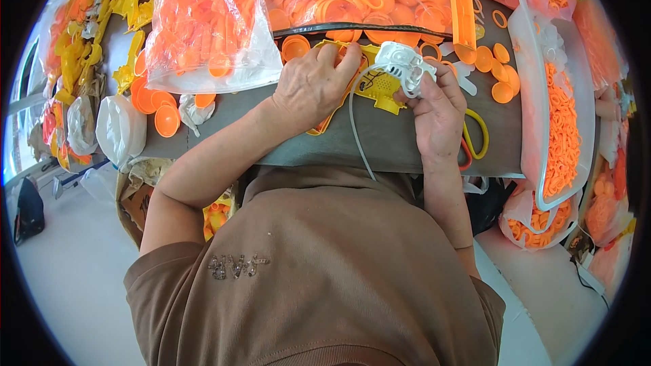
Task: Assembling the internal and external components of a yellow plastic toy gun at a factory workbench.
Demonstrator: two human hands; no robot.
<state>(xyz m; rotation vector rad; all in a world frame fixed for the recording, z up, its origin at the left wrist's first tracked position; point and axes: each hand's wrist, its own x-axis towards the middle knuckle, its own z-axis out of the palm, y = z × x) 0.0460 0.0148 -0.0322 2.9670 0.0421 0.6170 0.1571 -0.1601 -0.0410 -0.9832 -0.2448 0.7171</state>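
My right hand point(441, 112) pinches a white plastic mechanism point(400, 64) between thumb and fingers, above the worktable. From the mechanism a thin white tube point(354, 122) curves down to the table's near edge. To its left, my left hand point(315, 85) has its fingers bent over a long yellow and orange plastic casing point(329, 118), and the fingertips are partly hidden. A yellow casing part with small holes point(383, 91) lies between my hands, below the mechanism. Beside my right wrist are yellow and red loop handles point(479, 134), apparently of scissors.
Clear bags of orange parts point(203, 34) fill the back of the grey table point(271, 156). Loose orange cups point(502, 91) lie to the right, more at left. A white tub point(532, 95) of small orange pieces stands at the right edge. Yellow parts point(74, 61) pile up far left.
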